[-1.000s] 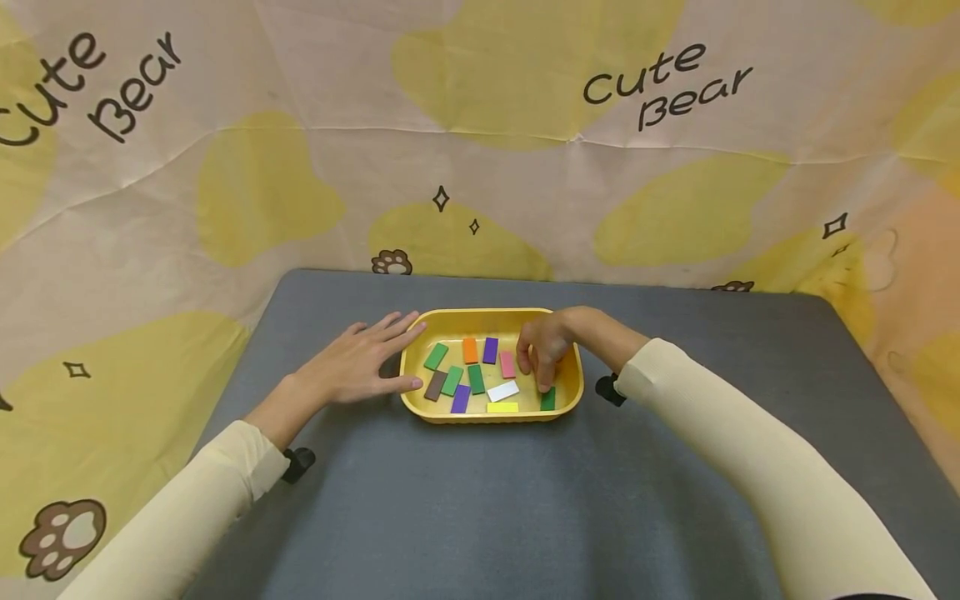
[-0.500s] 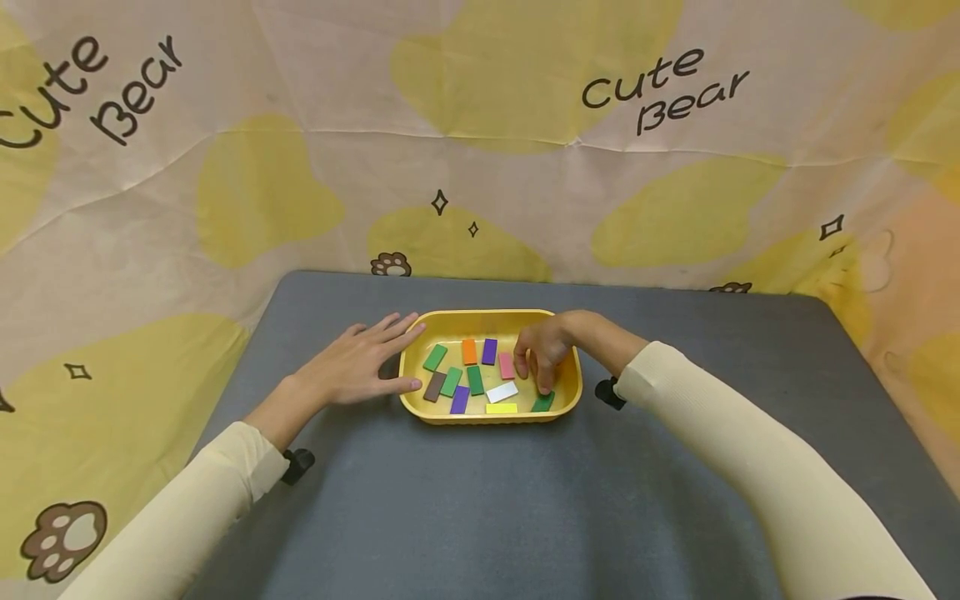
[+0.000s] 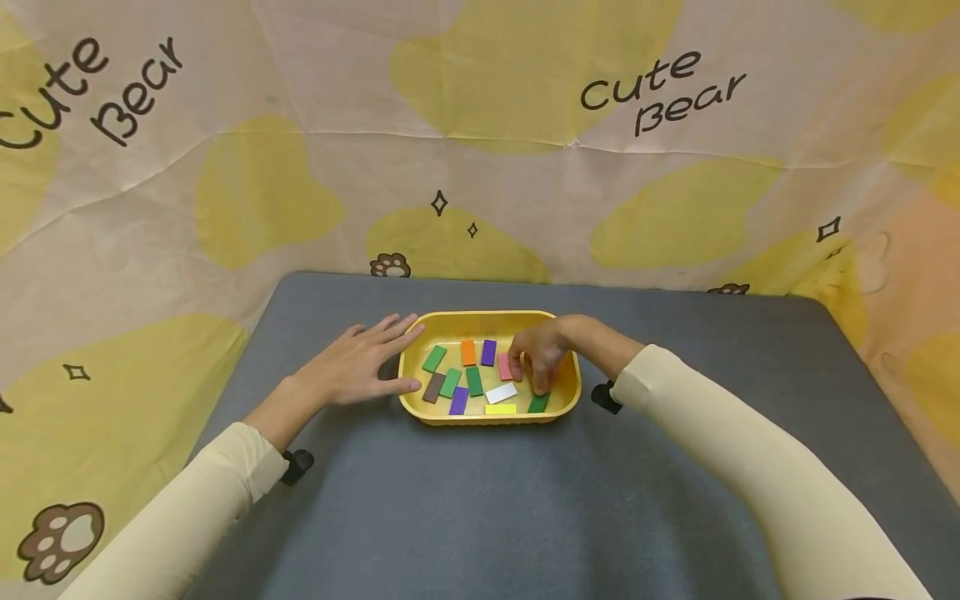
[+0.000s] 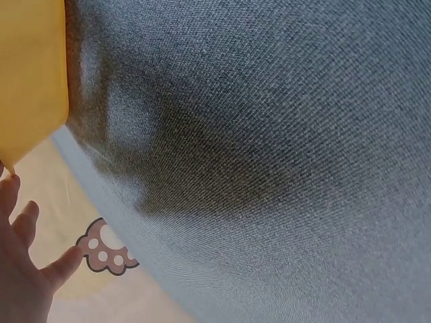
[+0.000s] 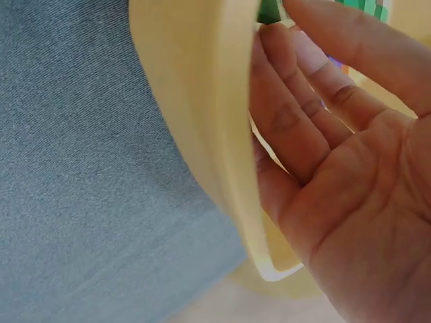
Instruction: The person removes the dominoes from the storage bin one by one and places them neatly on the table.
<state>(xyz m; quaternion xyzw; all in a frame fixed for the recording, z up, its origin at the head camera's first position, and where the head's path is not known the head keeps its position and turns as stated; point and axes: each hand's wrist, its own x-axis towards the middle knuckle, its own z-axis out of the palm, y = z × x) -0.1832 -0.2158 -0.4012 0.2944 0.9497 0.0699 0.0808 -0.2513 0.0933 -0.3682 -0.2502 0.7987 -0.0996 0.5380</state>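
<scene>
Green tile, small flat block, in yellow tray.

Your right hand (image 3: 542, 358) reaches into the tray (image 3: 564, 404), fingers bent down onto the dark green tile (image 3: 537, 403) at its near right corner; whether they pinch it yet you cannot tell. Your left hand (image 3: 358, 362) lies flat and relaxed against the tray's left rim. Judge the tile light, stiff, smooth: take it by its long edges.

My head view looked down over table; wrist views sat close; all shared yellow tray (image 3: 567, 392) rim.
</scene>
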